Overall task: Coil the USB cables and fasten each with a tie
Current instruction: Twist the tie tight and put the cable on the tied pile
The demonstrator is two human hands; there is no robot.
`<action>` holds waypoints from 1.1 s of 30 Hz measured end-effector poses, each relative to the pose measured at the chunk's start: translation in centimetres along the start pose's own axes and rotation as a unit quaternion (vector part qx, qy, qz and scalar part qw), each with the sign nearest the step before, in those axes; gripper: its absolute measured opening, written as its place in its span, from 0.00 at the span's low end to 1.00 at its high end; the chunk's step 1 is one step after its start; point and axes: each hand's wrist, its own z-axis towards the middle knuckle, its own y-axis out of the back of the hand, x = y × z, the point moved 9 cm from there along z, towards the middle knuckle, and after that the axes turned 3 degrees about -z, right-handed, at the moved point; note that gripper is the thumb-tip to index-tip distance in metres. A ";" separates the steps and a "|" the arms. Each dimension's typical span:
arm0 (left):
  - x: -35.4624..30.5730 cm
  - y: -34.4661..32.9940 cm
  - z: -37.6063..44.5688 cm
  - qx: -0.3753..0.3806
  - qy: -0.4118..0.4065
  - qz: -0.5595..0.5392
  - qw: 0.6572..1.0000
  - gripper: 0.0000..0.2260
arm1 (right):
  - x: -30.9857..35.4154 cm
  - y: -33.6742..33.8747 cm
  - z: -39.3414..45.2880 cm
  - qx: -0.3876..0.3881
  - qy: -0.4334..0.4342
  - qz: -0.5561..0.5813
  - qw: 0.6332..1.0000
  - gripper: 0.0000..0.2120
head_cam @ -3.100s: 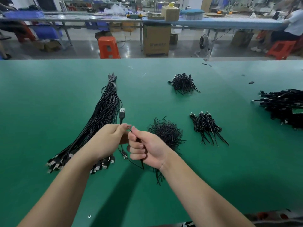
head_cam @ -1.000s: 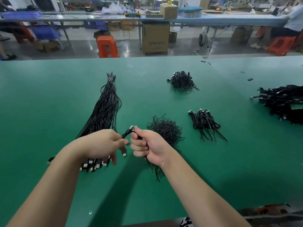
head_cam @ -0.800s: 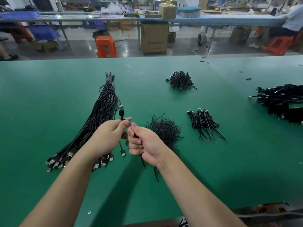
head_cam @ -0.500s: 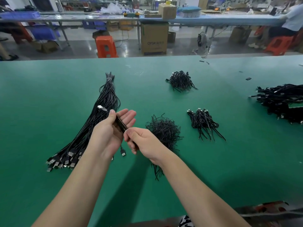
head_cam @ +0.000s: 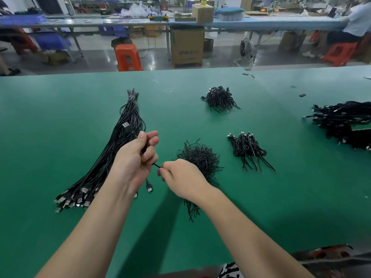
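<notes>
Both hands hover over the green felt-like tabletop (head_cam: 50, 127), right in the middle of the view. The left hand (head_cam: 134, 159) has its fingers curled round a thin black USB cable (head_cam: 128, 128), whose silver-tipped plug sticks out past the thumb toward 11 o'clock, while another small plug of it dangles below the palm at about 6 o'clock of that hand. Just beside it, at its 4 o'clock, the right hand (head_cam: 180, 177) pinches a short black strand that runs between the two hands; whether that strand is the cable or a tie, I cannot tell. Under and beyond the left hand lies the long bundle of straight black USB cables (head_cam: 112, 157), bound at its far tip toward 12 o'clock, its silver plugs fanned out at 8 o'clock. Behind the right hand, at 1 o'clock, sits the tangled heap of thin black wire ties (head_cam: 198, 155), a few strands trailing under the wrist. Further to 3 o'clock rests a small cluster of coiled black cables (head_cam: 247, 149), and well apart at 12 o'clock another small coiled pile (head_cam: 218, 97). Far out at the right edge, a large dark mound of cables (head_cam: 345, 123) spreads over the table.
</notes>
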 end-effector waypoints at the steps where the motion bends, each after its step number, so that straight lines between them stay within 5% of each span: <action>1: 0.0 -0.2 -0.1 0.007 -0.004 0.007 1.000 0.13 | 0.3 0.4 0.1 -0.012 0.007 0.018 1.000 0.11; 10: -0.3 -2.3 -2.1 0.091 -0.007 0.082 0.992 0.13 | 0.6 1.1 0.5 -0.003 0.008 0.466 0.885 0.19; 15: 0.2 -3.2 -2.7 0.163 0.041 0.105 0.980 0.15 | 0.3 1.3 0.3 -0.011 -0.005 0.501 0.865 0.08; 18: 0.4 -3.6 -3.1 0.207 0.089 0.114 0.967 0.15 | 0.1 1.0 -0.1 -0.001 -0.006 0.513 0.859 0.26; 20: 0.5 -3.8 -3.2 0.218 0.108 0.127 0.962 0.15 | -0.3 0.5 -0.3 -0.001 -0.011 0.508 0.861 0.24; 26: 0.8 -4.3 -3.9 0.222 0.122 0.201 0.946 0.15 | -1.2 -0.1 -0.5 -0.022 -0.036 0.483 0.875 0.13; 33: 0.4 -4.6 -4.0 0.174 0.110 0.259 0.944 0.16 | -1.6 -0.3 -0.7 -0.054 -0.057 0.462 0.883 0.18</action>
